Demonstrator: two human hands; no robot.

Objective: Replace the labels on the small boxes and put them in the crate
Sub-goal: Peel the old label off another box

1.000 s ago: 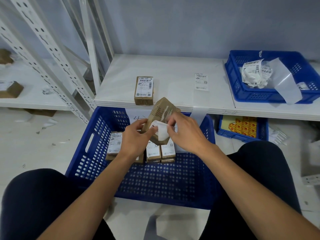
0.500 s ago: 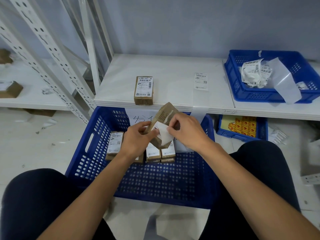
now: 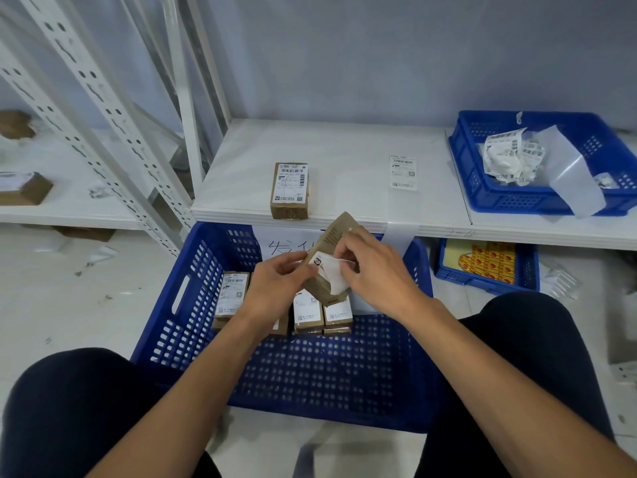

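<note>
– Since a second ago, what has moved?
– Not much. The box (image 3: pixel 334 236) sits a touch lower and further right, and the right hand (image 3: pixel 379 277) has shifted along the label (image 3: pixel 332 277).
– How are the hands now?
– The left hand (image 3: pixel 275 291) grips the box from the left, with the thumb on the near face and the fingers curled round behind. The right hand pinches the label's edge between thumb and fingertips. The label is partly lifted and curls away from the cardboard.
– Where is the box?
– In the air over the far half of the crate (image 3: pixel 193 298), tilted, with its far end raised toward the shelf (image 3: pixel 344 146) edge. It touches only the two hands.
– What is in the crate?
– A row of labelled boxes (image 3: pixel 307 313) lies against the far wall, under the hands. The left forearm hides some of them.
– And on the shelf?
– A second box (image 3: pixel 290 188) lies flat near the front edge, label up. A loose label (image 3: pixel 402 172) lies to its right, well apart. Far right, a small crate (image 3: pixel 499 198) holds crumpled scraps (image 3: pixel 510 157).
</note>
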